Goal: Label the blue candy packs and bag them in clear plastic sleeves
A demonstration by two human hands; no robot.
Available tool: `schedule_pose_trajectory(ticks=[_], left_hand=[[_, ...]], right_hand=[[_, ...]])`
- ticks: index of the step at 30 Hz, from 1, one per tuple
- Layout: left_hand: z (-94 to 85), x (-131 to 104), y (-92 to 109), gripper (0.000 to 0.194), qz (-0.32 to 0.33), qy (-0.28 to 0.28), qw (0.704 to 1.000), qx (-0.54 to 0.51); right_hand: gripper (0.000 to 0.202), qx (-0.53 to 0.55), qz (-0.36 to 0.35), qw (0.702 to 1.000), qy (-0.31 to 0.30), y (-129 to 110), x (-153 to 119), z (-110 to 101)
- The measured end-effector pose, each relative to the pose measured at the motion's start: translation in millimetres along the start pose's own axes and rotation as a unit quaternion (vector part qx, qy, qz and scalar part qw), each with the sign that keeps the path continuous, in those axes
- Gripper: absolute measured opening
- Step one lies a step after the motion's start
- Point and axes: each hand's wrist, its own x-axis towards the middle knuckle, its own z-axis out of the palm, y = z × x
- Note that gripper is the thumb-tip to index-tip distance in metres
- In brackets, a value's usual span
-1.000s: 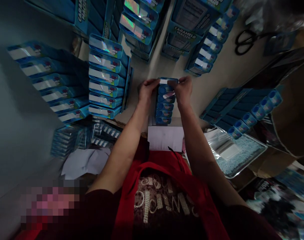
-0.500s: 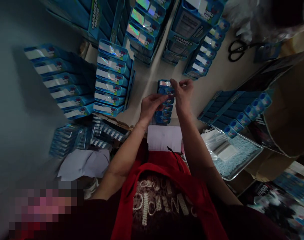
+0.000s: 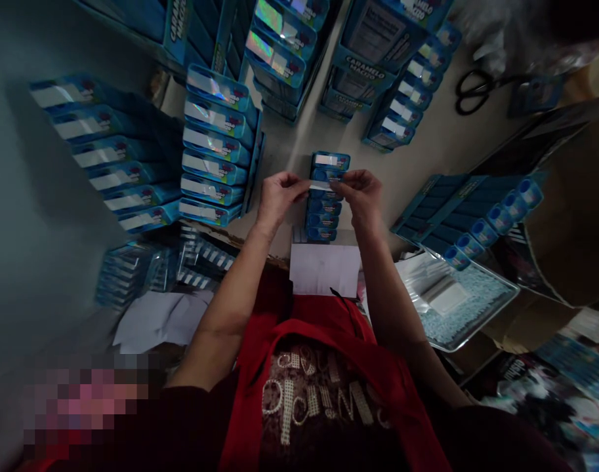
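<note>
A small white sticker strip (image 3: 321,186) is stretched level between my two hands. My left hand (image 3: 281,195) pinches its left end between thumb and fingertips. At the other end, the fingers of my right hand (image 3: 362,194) are closed on it. Just beneath lies a short row of small blue candy packs (image 3: 323,221), lined up one behind another on the table. The farthest blue pack (image 3: 331,160) carries a white strip across its end, while the nearer ones show bare round ends. Part of the row is hidden behind the strip and my fingers.
Rows of blue packs with white strips (image 3: 211,147) stand at left, with stacked boxes (image 3: 371,59) behind. Black-handled scissors (image 3: 472,92) lie at back right. More packs (image 3: 469,216), a tray of pale blue bits (image 3: 481,305) and an open cardboard box (image 3: 569,216) are at right. White sheets (image 3: 325,269) lie in front.
My hands have drawn apart and down slightly from the far pack, whose white strip now shows fully. A white strip now spans between my fingers over the second pack.
</note>
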Motion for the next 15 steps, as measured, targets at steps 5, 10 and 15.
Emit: schedule_pose_trajectory(ticks=[5, 10, 15], left_hand=[[7.3, 11.5, 0.4, 0.019, 0.067, 0.025, 0.995, 0.067], [8.3, 25.1, -2.2, 0.021, 0.053, 0.049, 0.994, 0.083], [3.9, 28.6, -11.5, 0.022, 0.027, 0.050, 0.997, 0.050]], right_hand=[[0.042, -0.126, -0.041, 0.987, 0.085, -0.2, 8.4, 5.0], [0.037, -0.198, -0.057, 0.973, 0.106, 0.9, 17.9, 11.3], [0.036, -0.199, -0.063, 0.975, 0.073, 7.0, 22.5, 15.3]])
